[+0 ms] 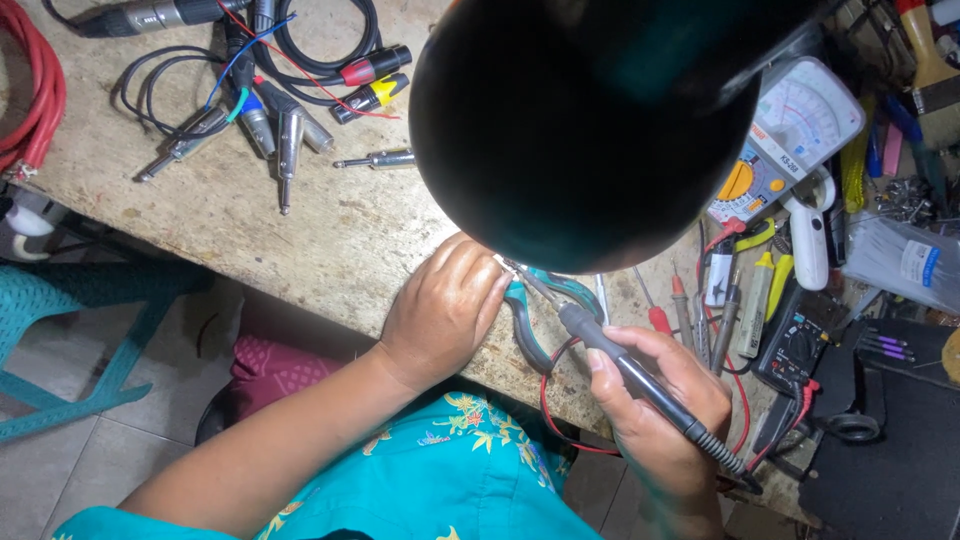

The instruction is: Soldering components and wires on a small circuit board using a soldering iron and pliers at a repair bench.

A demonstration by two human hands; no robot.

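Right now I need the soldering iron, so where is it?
In the head view, the soldering iron is in the right hand, lower right, tip beside the teal-handled pliers near the left hand.

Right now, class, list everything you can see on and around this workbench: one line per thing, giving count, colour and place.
worn wooden workbench: one, beige, centre
metal-tipped audio jack plugs: several, silver, upper left
coiled red cable: one, far left
round dark lamp shade: one, black, top centre
dial-faced analogue multimeter: one, white, upper right
small digital multimeter: one, black, right
teal-handled pliers: one, between the hands
teal plastic chair: one, lower left
left hand: pressing down a small part
right hand: grip on black soldering iron
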